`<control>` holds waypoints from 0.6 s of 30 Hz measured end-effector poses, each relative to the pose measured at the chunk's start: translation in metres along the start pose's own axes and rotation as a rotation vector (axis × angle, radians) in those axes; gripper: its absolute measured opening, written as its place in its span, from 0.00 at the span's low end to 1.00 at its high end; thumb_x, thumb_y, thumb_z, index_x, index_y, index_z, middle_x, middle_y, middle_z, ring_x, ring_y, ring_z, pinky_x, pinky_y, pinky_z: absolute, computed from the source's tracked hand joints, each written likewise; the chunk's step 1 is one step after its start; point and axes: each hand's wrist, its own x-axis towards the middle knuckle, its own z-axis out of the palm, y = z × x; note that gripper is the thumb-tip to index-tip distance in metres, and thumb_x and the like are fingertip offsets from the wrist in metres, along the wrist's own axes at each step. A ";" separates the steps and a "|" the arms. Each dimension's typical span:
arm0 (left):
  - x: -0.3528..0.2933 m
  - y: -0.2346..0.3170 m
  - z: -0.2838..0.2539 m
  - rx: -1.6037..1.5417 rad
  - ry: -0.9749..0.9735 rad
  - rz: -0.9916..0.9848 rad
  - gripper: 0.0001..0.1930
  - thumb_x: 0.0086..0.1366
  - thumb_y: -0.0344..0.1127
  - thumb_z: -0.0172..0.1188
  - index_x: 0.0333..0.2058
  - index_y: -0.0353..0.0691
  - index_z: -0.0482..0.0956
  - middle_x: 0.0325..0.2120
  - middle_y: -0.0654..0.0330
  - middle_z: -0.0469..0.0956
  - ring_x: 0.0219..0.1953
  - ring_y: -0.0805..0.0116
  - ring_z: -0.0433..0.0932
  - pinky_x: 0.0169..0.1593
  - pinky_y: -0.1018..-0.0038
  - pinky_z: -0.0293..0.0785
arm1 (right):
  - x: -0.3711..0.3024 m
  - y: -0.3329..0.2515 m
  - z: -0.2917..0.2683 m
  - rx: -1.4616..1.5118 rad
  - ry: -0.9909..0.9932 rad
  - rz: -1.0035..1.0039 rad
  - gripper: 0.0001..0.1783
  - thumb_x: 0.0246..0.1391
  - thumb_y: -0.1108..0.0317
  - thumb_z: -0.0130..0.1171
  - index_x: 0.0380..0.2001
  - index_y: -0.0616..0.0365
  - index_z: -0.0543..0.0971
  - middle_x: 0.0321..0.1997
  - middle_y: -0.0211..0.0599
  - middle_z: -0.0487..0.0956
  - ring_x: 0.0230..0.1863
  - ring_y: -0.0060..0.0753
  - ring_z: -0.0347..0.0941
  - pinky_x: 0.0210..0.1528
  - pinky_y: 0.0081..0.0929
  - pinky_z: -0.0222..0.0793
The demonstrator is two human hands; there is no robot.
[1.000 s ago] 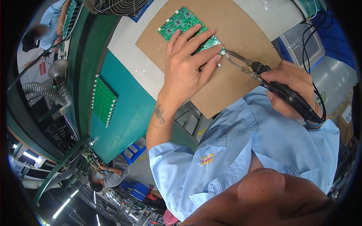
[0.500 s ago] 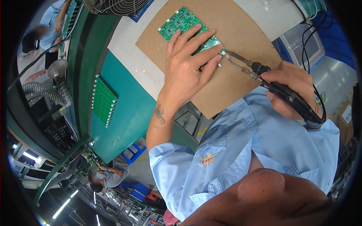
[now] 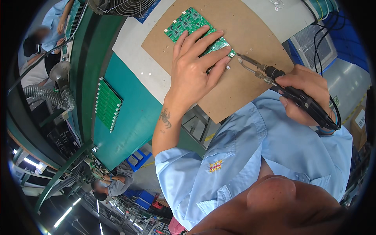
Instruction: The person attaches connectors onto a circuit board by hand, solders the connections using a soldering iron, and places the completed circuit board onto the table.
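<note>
A green circuit board (image 3: pixel 188 22) lies on a brown board (image 3: pixel 164 53). My left hand (image 3: pixel 196 60) holds it down, fingers stretched across it and thumb at its near edge. The palm and fingers hide much of the circuit board's near half. My right hand (image 3: pixel 307 92) is wrapped round a black soldering iron (image 3: pixel 290 87), which has a thin curved metal tube beside its shaft. The iron's tip points left at the circuit board's near right corner, seemingly just apart from it. Small white parts sit along the circuit board's edges.
A stack of green circuit boards (image 3: pixel 109 105) lies on the teal mat (image 3: pixel 133 105) at left. A fan (image 3: pixel 123 6) stands at the far edge, and a ribbed fume hose (image 3: pixel 47 93) hangs at left. Black cables (image 3: pixel 316 43) run down at right. Other people work at the far left and lower left.
My right hand has drawn the soldering iron slightly to the right, so its tip is farther from the circuit board's corner. My left hand and the circuit board stay put.
</note>
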 end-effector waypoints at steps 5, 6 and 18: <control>-0.001 -0.002 0.002 -0.002 0.012 0.010 0.08 0.60 0.37 0.71 0.39 0.50 0.92 0.56 0.68 0.83 0.64 0.60 0.75 0.72 0.53 0.61 | 0.000 -0.004 -0.005 -0.052 0.015 0.012 0.20 0.48 0.71 0.66 0.46 0.69 0.83 0.29 0.40 0.83 0.27 0.35 0.70 0.33 0.29 0.67; -0.001 -0.002 0.002 -0.004 0.014 0.012 0.08 0.60 0.36 0.71 0.39 0.50 0.92 0.56 0.68 0.84 0.65 0.60 0.75 0.72 0.53 0.61 | 0.000 -0.005 -0.005 -0.055 0.021 0.018 0.20 0.48 0.71 0.66 0.46 0.68 0.83 0.29 0.40 0.83 0.27 0.35 0.70 0.33 0.29 0.67; -0.017 -0.009 -0.038 0.011 0.005 -0.075 0.11 0.62 0.31 0.67 0.43 0.50 0.91 0.54 0.67 0.85 0.66 0.59 0.74 0.73 0.52 0.61 | 0.009 -0.019 0.011 -0.058 0.022 -0.080 0.24 0.41 0.77 0.67 0.47 0.68 0.84 0.31 0.40 0.83 0.26 0.33 0.71 0.31 0.25 0.69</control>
